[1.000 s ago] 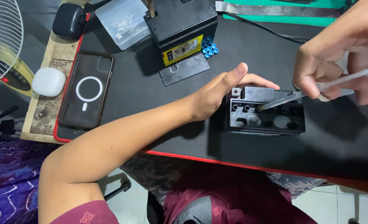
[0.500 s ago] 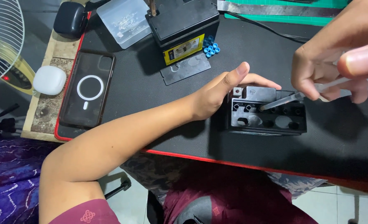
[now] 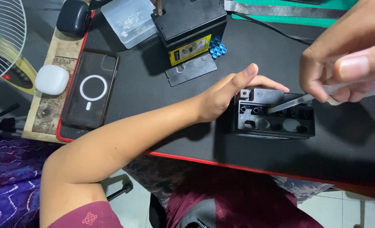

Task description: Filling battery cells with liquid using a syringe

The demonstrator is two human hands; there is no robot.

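The left hand (image 3: 227, 95) lies on the tabletop (image 3: 153, 93), its fingers loosely curled against the left end of a small black battery (image 3: 275, 115), thumb raised above the near corner; it steadies the battery rather than grips it. The battery sits flat, top face up, with a row of small round holes along that face and two larger openings nearer the person.

The right hand (image 3: 344, 55) hovers up and to the right of the battery, its fingers pinched shut on a thin clear dropper (image 3: 299, 100). The dropper slants down to the left, and its tip meets one of the round holes, just right of the left hand's fingertips.

Beyond the left hand, farther up the tabletop, stands a bigger black battery with a yellow label (image 3: 191, 27). A flat grey strip (image 3: 191, 69) lies against its near side, and a cluster of blue caps (image 3: 217, 48) sits just right of the label. Left of that is a clear plastic lid (image 3: 128, 21). Well to the left of the left forearm lie a phone (image 3: 90, 88) face down, a white earbud case (image 3: 52, 79) and a dark pouch (image 3: 72, 17). A white fan (image 3: 1, 38) stands at the far left edge.
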